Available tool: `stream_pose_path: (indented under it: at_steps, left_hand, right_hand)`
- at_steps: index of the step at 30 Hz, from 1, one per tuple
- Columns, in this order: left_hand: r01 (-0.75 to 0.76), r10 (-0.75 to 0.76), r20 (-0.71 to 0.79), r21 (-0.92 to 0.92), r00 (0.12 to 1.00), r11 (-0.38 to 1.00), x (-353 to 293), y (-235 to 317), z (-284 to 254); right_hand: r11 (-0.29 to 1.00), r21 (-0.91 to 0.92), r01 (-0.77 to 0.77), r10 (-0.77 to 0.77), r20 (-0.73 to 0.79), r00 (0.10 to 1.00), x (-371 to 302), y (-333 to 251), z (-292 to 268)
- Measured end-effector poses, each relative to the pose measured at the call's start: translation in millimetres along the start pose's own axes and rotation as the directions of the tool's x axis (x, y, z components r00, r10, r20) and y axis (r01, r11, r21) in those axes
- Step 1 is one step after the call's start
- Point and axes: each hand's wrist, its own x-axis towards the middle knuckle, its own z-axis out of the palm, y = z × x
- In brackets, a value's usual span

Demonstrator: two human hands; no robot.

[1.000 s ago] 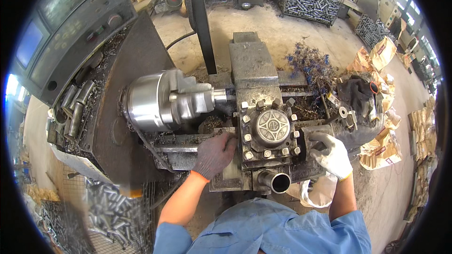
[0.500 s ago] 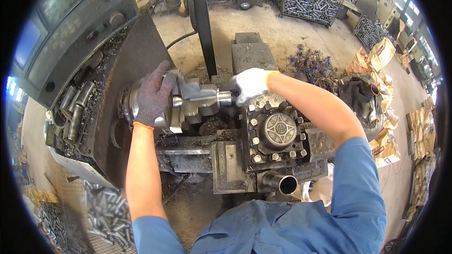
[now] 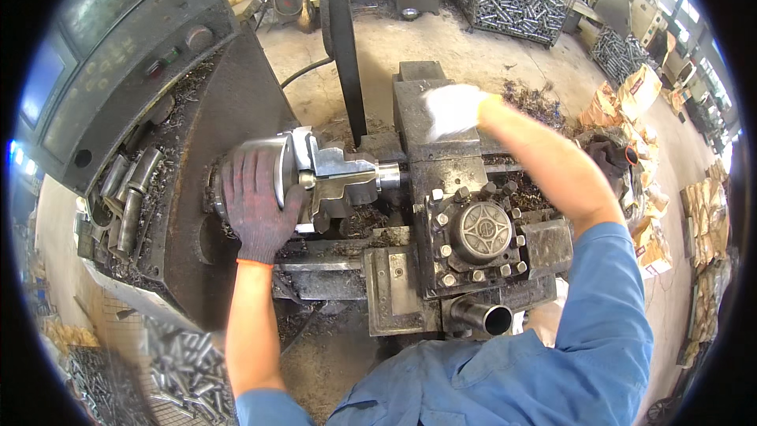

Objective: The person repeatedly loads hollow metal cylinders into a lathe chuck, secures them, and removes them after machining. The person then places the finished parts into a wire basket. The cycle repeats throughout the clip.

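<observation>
My left hand [image 3: 260,201], in a dark grey and red glove, lies flat on the round lathe chuck [image 3: 276,159] with its fingers stretched out. Stepped jaws [image 3: 339,166] stick out from the chuck's face. Beyond them a short shiny metal cylinder [image 3: 389,176] points to the right. My right hand [image 3: 455,110], in a white glove, is over the far block of the lathe carriage [image 3: 426,95]. Motion blurs it, so its fingers cannot be made out. The square tool post [image 3: 479,233] with several bolts stands nearer to me.
A hollow tube [image 3: 494,319] juts out below the tool post. Several metal pieces [image 3: 134,197] lie on the headstock ledge at left. A heap of metal parts [image 3: 189,371] sits at lower left. Metal shavings [image 3: 532,102] and brown paper bags [image 3: 639,91] lie at far right.
My right hand has moved from the shiny cylinder up and right, over the far block. My left hand has shifted down and now lies flatter on the chuck, whose jaws look turned.
</observation>
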Motion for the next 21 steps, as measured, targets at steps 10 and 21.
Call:
stream_pose_path:
  at_steps: [10, 21]
  left_hand:
    - [0.041, -0.041, -0.002, -0.029, 0.999, 0.999, 13, 3, -5]
    - [0.083, -0.084, -0.028, -0.031, 0.996, 0.996, 8, 3, -5]
  right_hand:
    - [0.790, 0.609, -0.074, -0.347, 0.542, 0.765, 47, -61, 41]
    - [0.998, -0.044, -0.043, 0.051, 0.202, 0.978, -28, 6, 42]
